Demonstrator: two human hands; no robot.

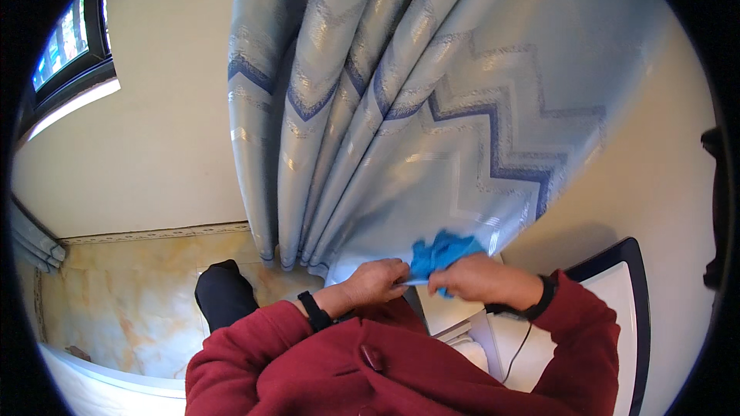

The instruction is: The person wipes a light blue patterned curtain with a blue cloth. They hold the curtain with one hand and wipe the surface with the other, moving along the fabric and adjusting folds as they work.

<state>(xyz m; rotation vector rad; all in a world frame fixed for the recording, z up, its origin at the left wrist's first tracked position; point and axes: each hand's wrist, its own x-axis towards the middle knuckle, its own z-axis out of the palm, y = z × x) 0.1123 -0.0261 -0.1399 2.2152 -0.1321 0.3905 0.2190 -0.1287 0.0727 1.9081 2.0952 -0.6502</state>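
Observation:
A light blue-grey curtain with zigzag bands hangs in folds before me, its right part drawn out towards my body. The lower edge is pinched in my left hand, close to my waist. My right hand grips a crumpled bright blue cloth against the same edge, just right of my left hand. Part of the cloth spreads over the curtain's face. Whether the right fingers also pinch the curtain hem is hard to tell. Both wrists wear black bands.
To the right stands a white piece of furniture with a dark, rounded border, and a thin black cable near it. A window is at upper left. Marbled floor tiles and a white edge lie at lower left.

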